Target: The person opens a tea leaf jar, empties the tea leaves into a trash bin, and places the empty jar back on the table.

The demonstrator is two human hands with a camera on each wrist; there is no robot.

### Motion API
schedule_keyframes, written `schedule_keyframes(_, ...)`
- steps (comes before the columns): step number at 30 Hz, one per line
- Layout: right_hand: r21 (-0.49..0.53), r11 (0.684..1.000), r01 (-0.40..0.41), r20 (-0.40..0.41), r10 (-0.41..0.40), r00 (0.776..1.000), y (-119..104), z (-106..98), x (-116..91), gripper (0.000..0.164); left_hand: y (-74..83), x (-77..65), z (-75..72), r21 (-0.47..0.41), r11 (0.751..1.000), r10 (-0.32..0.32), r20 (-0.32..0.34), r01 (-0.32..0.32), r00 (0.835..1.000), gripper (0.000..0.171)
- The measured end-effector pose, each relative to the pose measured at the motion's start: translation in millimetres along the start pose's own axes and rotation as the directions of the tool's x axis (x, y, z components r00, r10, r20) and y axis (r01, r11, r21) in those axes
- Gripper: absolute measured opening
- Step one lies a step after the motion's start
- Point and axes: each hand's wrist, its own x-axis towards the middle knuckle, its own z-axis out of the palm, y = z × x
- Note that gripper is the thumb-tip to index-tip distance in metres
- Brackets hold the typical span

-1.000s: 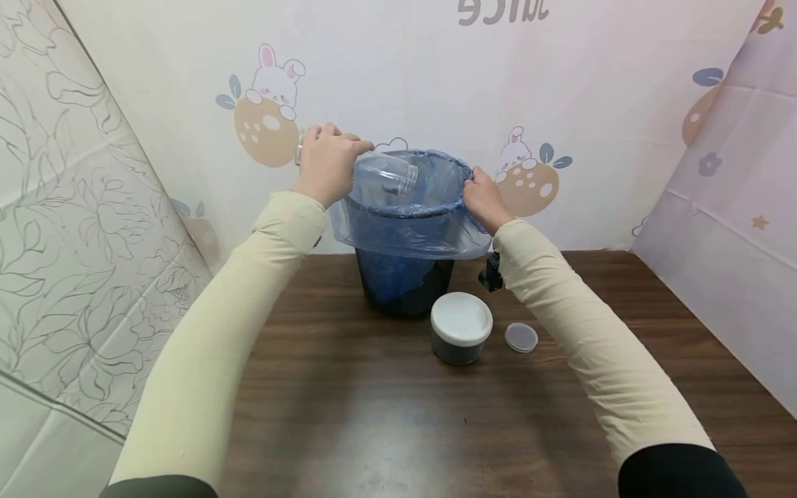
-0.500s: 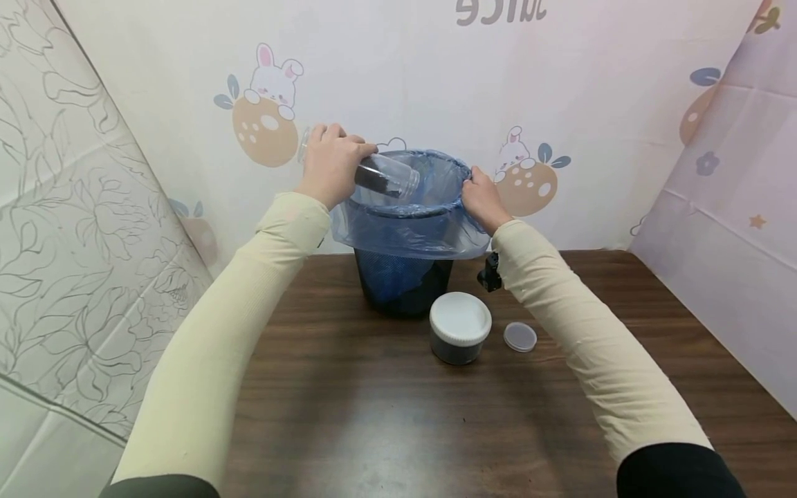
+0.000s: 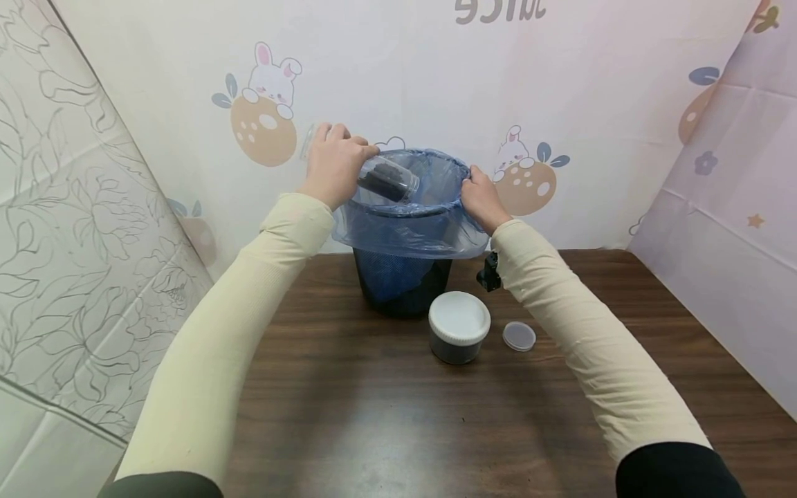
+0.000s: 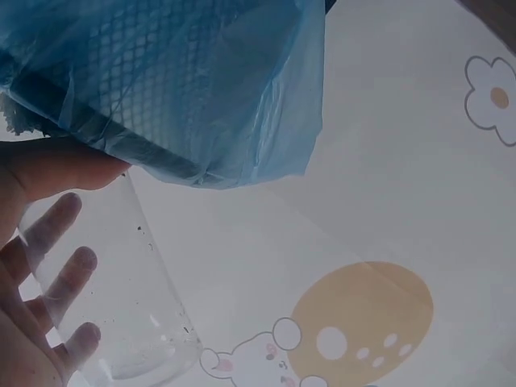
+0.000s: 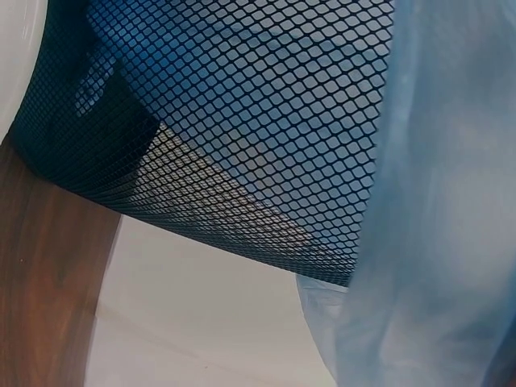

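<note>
Clear jar (image 3: 387,178) within clamped left fingers (image 3: 338,133), mouth beyond them, right fingers (image 3: 475,177) clamped on blue bag (image 3: 407,237).

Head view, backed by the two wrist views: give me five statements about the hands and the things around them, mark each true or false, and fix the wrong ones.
1. The left hand grips a clear container, tilted rather than upright. True.
2. The right hand rests on the tabletop. False: the right hand grips the blue liner at the rim of the bin.
3. Dark material shows inside the clear container. True.
4. In the head view, the small round disc lies left of the white-topped tub. False: the disc lies right of the tub.
5. The bin has a mesh wall. True.
</note>
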Motion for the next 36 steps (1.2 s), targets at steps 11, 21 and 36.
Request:
schedule_keyframes(11, -0.002, 1.0, -0.018, 0.022, 0.018, 1.0, -0.7, -1.2, -0.6, 0.046, 6.7, -2.8, -0.3, 0.01, 1.0, 0.001, 0.005, -0.001, 1.0, 0.05)
schedule_keyframes(21, -0.014, 1.0, -0.015, 0.033, 0.016, 0.999, -0.4, -1.7, 0.4, 0.051, 7.1, -0.9, 0.5, 0.051, 0.998, 0.024, -0.005, -0.024, 1.0, 0.047)
schedule_keyframes(36, -0.001, 1.0, -0.009, 0.032, 0.009, 0.999, -1.8, -2.6, -0.5, 0.048, 6.7, -2.1, -0.2, 0.065, 0.998, 0.022, 0.032, -0.024, 0.999, 0.05)
